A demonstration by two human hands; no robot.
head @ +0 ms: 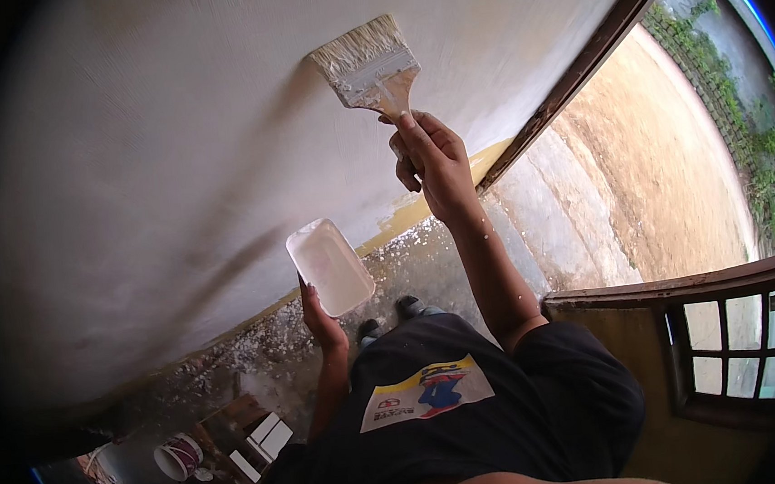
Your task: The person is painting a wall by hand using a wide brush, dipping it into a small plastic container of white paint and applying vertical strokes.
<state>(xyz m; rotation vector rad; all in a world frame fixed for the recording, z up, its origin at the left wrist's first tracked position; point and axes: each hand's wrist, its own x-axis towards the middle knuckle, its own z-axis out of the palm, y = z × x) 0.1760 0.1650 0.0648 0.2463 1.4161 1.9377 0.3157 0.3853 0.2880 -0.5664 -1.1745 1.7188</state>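
My right hand (432, 153) grips the wooden handle of a wide flat paintbrush (373, 65), its bristles and ferrule caked with white paint. The bristles point up along the wall (166, 123); whether they touch it I cannot tell. Lower and to the left, my left hand (322, 319) holds a rectangular white plastic tub (331, 267) from its side and underneath. Pale liquid, probably paint, lies inside the tub. White paint covers most of the wall, while a yellowish strip (403, 220) shows along its base.
White drips spot the concrete floor (423, 266) around my feet. A dark wooden door frame (579, 70) borders the wall at right, with bare ground outside. At lower left stand a white bucket (172, 460) and a brown wooden piece (234, 424). A paned window (744, 350) is at lower right.
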